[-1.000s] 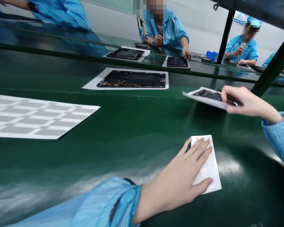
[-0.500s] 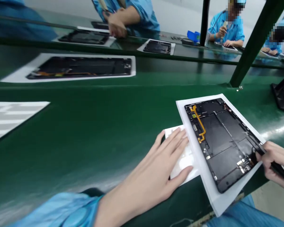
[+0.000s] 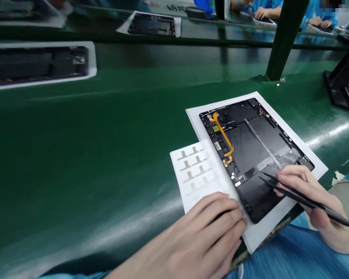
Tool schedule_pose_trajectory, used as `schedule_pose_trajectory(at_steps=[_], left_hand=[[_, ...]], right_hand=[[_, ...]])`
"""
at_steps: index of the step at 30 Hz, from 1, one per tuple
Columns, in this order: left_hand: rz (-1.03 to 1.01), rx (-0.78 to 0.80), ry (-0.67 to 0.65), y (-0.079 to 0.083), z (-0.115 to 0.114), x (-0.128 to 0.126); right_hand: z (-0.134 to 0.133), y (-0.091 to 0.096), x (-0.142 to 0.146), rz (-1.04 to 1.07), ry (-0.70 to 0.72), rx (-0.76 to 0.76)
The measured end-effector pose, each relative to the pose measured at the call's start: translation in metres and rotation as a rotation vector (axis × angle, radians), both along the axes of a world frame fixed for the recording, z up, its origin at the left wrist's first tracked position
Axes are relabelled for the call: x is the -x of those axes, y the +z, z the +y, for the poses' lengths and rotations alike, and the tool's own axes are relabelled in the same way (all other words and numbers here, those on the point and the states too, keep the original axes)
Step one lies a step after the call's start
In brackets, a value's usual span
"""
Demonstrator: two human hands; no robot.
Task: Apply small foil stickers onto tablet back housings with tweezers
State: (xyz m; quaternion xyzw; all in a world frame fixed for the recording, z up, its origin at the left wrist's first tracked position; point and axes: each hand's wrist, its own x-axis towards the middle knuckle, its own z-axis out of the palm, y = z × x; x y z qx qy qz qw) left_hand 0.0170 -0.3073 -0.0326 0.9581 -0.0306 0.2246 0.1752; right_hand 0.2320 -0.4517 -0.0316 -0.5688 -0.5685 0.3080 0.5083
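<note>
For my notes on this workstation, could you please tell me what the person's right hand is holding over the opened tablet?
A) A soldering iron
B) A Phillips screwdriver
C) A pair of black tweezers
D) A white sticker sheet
C. The right hand pinches a pair of black tweezers, their tips pointing over the opened tablet.

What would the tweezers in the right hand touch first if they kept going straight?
Probably the tablet's black panel right under the tweezers in the right hand; depth is unclear, so the tips may sit just above it.
</note>
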Motion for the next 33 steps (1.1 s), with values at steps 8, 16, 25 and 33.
schedule_pose_trajectory(at_steps=[8,16,25,33], left_hand=[[-0.07,0.011,0.038,-0.014,-0.001,0.0],[-0.022,-0.043,0.036,-0.028,-0.006,0.005],[-0.028,0.015,0.056,-0.028,-0.008,0.008],[-0.018,0.013,0.047,-0.026,-0.009,0.007]], right_hand=[[0.011,-0.01,0.032,0.418,-0.348,-0.085],[0.012,-0.019,0.055,0.323,-0.5,-0.115],[0.007,-0.019,0.057,0.158,-0.511,-0.13],[0.005,-0.023,0.061,0.115,-0.533,-0.167]])
